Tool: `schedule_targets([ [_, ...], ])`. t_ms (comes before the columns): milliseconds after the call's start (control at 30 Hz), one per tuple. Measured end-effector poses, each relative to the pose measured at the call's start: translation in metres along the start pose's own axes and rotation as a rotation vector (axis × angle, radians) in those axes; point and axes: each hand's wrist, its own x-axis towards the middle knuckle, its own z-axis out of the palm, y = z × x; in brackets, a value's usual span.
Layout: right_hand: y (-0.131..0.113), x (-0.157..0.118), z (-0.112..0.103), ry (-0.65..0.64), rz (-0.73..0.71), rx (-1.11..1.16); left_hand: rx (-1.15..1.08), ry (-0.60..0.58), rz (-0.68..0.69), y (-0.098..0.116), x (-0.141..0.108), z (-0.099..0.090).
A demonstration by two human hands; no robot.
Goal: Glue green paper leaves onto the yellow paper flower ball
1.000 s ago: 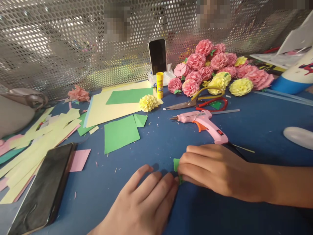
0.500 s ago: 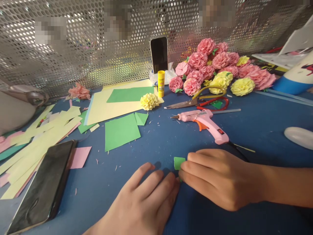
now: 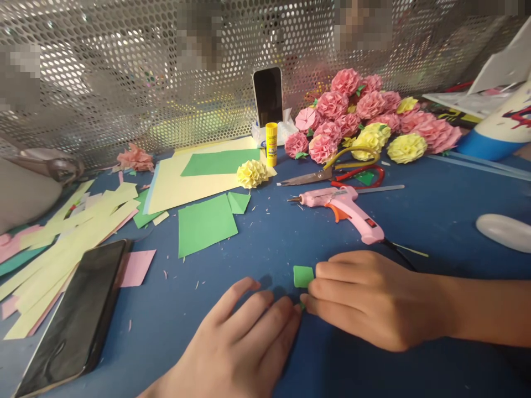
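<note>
Paper sliver [image 3: 302, 304], green, is mostly hidden between the nearly meeting left hand [image 3: 238, 334] and right hand [image 3: 371, 301], toward the near edge of the desk [image 3: 257, 246]; grips cannot be told. With uneven pulling, it could be creased or torn.

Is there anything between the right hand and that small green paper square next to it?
Nothing visible stands between the right hand and the small green paper square, which lies close beside it. The pink plastic glue gun lies farther back, out of the way.
</note>
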Motion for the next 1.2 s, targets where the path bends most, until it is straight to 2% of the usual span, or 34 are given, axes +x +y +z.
schedule_targets([
  [267, 0.004, 0.000, -0.002, -0.056, -0.041, -0.002, -0.004, 0.041, -0.033, 0.002, -0.003, 0.003],
  [467, -0.011, -0.002, -0.007, -0.156, 0.085, -0.041, 0.006, 0.045, -0.022, 0.001, 0.000, 0.006],
  [667, -0.030, 0.001, -0.010, -0.060, 0.220, -0.164, -0.004, 0.015, -0.065, 0.001, 0.002, 0.004],
  [800, -0.028, 0.001, -0.012, -0.078, 0.216, -0.135, -0.017, 0.043, -0.050, 0.000, 0.002, 0.008],
  [900, -0.020, 0.000, -0.015, -0.132, 0.207, -0.033, -0.010, -0.024, -0.065, 0.000, 0.002, 0.009],
  [1000, -0.010, -0.001, -0.019, -0.131, 0.280, 0.074, -0.006, -0.078, -0.073, -0.002, 0.004, 0.006],
  [1100, -0.004, -0.001, -0.022, -0.041, 0.352, 0.044, -0.025, -0.131, -0.040, -0.006, 0.005, 0.001],
  [1200, -0.006, -0.001, -0.021, -0.075, 0.305, 0.033, -0.028, -0.178, 0.014, -0.008, 0.005, -0.001],
])
